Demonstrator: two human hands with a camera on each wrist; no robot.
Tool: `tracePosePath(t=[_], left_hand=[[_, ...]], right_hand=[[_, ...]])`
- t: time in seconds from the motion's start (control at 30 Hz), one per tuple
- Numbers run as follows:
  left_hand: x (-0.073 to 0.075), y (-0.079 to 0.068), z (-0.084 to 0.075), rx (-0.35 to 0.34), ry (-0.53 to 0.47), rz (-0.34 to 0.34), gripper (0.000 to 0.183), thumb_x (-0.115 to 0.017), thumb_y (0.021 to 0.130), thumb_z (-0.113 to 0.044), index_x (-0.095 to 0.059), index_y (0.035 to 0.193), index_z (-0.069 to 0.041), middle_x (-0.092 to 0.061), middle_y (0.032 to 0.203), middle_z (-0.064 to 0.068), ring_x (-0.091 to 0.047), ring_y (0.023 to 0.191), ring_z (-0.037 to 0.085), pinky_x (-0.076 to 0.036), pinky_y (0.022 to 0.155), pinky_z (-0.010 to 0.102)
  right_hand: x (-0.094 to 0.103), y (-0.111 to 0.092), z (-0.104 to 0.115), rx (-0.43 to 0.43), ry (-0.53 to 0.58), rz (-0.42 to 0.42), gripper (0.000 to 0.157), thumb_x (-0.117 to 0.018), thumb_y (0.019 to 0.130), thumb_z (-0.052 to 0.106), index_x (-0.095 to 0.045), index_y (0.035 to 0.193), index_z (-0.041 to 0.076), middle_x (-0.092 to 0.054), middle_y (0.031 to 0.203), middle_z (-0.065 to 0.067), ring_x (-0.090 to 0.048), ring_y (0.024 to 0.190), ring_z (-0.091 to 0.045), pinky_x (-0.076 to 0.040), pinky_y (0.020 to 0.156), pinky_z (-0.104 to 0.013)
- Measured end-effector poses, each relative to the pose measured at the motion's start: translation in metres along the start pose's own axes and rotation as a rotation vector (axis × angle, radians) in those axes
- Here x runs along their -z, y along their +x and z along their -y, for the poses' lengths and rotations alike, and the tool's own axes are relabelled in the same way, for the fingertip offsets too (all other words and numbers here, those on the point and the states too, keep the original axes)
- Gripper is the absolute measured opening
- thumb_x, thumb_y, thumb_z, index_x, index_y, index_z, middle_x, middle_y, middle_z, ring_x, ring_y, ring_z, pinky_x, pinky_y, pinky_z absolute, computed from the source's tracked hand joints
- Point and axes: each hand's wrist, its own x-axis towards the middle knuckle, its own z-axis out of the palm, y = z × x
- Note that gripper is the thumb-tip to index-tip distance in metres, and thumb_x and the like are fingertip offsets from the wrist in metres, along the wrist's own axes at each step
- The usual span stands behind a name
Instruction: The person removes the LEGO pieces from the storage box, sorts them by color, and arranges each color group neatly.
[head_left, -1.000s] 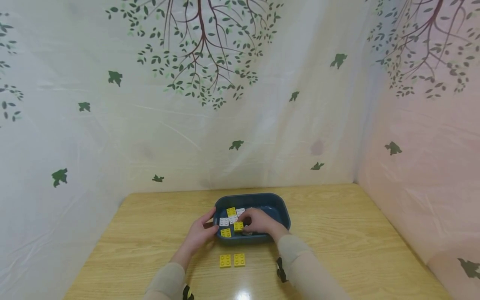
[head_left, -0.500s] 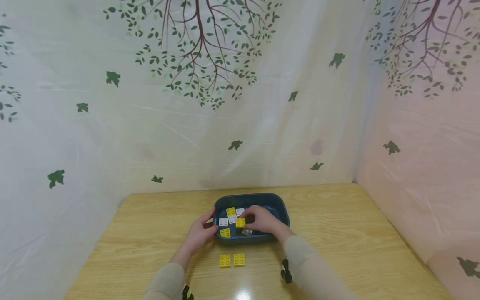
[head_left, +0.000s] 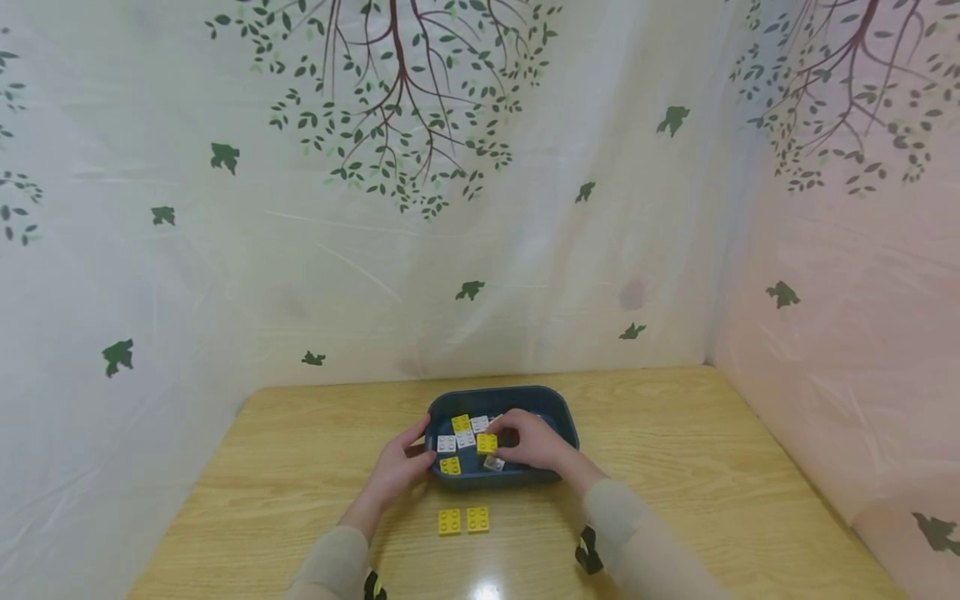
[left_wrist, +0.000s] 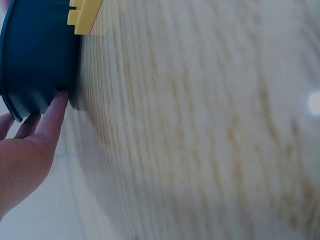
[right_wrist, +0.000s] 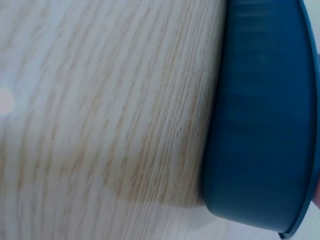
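Observation:
A dark blue tray (head_left: 498, 481) stands on the wooden table with yellow and white toy building bricks inside. My right hand (head_left: 531, 440) reaches over its front rim and pinches a yellow building brick (head_left: 487, 443) between thumb and fingers, above a white brick (head_left: 494, 463). At the left end, my left hand (head_left: 402, 462) rests thumb and fingers, fairly straight, against the tray's outer wall. The left wrist view shows the thumb (left_wrist: 56, 112) touching that wall. In the right wrist view the tray's wall (right_wrist: 260, 115) hides nearly all of the right hand.
Two yellow bricks (head_left: 477, 520) lie side by side on the table (head_left: 660, 500) in front of the tray. A pale curtain (head_left: 525, 325) with leaf prints hangs behind the table, and another pinkish sheet (head_left: 840, 350) hangs to the right.
My right hand has shifted slightly right and away with the pinched yellow brick, uncovering the white brick below it. The left hand and the tray have stayed in place.

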Motion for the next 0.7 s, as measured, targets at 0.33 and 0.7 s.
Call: tracePosePath(t=[0.33,0.7], left_hand=[[0.0,-0.002,-0.002,0.007,0.001,0.006,0.065,-0.061,0.093,-0.002,-0.038,0.153,-0.008,-0.035,0.153,0.026,-0.049,0.128,0.045,-0.051,0.096,0.046],[-0.001,-0.005,-0.005,0.014,0.009,-0.001,0.065,-0.062,0.092,-0.003,-0.039,0.152,-0.01,-0.037,0.153,0.024,-0.05,0.127,0.043,-0.052,0.095,0.043]], right_hand=[[0.008,-0.017,0.004,0.03,0.013,-0.007,0.027,-0.077,0.085,0.018,-0.071,0.111,0.015,-0.065,0.109,0.005,-0.057,0.098,-0.014,-0.051,0.092,-0.039],[0.014,-0.033,0.006,0.096,0.017,-0.034,0.028,-0.078,0.084,0.018,-0.071,0.111,0.015,-0.065,0.106,0.007,-0.058,0.095,-0.011,-0.053,0.088,-0.033]])
